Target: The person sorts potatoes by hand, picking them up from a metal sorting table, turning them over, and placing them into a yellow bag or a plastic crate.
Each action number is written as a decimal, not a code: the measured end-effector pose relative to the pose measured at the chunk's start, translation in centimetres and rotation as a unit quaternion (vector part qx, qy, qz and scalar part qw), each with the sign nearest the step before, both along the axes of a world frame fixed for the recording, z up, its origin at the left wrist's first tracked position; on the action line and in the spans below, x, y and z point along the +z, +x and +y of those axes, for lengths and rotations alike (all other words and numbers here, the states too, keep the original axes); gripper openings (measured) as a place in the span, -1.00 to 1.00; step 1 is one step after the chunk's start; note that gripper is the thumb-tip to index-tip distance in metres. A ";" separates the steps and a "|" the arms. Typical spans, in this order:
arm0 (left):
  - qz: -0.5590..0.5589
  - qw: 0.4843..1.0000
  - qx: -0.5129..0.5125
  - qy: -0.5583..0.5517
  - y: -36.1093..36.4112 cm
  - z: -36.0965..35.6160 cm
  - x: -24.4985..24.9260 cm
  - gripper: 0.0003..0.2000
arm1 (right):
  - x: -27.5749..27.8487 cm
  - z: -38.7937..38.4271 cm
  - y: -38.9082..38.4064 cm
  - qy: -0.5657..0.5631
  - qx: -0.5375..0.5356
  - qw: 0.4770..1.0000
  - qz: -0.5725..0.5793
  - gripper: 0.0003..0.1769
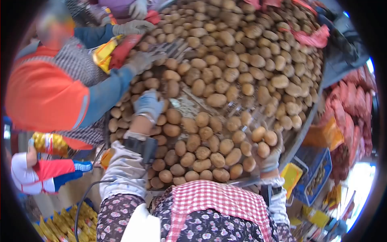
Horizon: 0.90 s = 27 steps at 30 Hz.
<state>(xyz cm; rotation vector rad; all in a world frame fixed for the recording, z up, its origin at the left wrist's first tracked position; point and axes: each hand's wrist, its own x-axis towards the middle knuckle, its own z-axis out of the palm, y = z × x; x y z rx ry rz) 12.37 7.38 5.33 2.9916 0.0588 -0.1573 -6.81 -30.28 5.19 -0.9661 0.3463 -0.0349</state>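
My left hand (pixel 149 105), in a pale blue-grey glove, is among the potatoes at the left of a large round table (pixel 183 104). Its fingers curl down, and what lies under them is hidden. At the lower right my gloved right hand (pixel 272 158) is cupped against a small cluster of potatoes (pixel 263 149), brighter than those around them. Pale blurred streaks (pixel 242 113) cross the heap just beyond this cluster. Loose potatoes (pixel 202 152) lie between my hands, and a deep heap of potatoes (pixel 258 60) covers the far side.
On the left, a co-worker in an orange vest (pixel 48 90) reaches a gloved hand (pixel 141 60) into the heap. Another gloved hand (pixel 138 9) shows behind. Pink net sacks (pixel 350 109) and a blue crate (pixel 312 177) stand at right. Yellow sacks (pixel 70 222) lie lower left.
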 end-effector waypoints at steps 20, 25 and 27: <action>0.222 0.569 -0.010 -0.792 -2.5 -4.0 1.9 -0.67 | 2.7 5.5 -1.0 0.360 0.088 0.925 0.088 -0.24; 0.292 0.580 -0.120 -0.751 -11.5 -12.8 1.1 -0.67 | 2.1 8.2 -2.1 0.360 0.104 0.925 0.063 -0.39; 0.253 0.573 -0.192 -0.756 -13.8 -14.4 -0.4 -0.66 | 1.2 8.8 -2.8 0.373 0.044 0.923 0.082 -0.41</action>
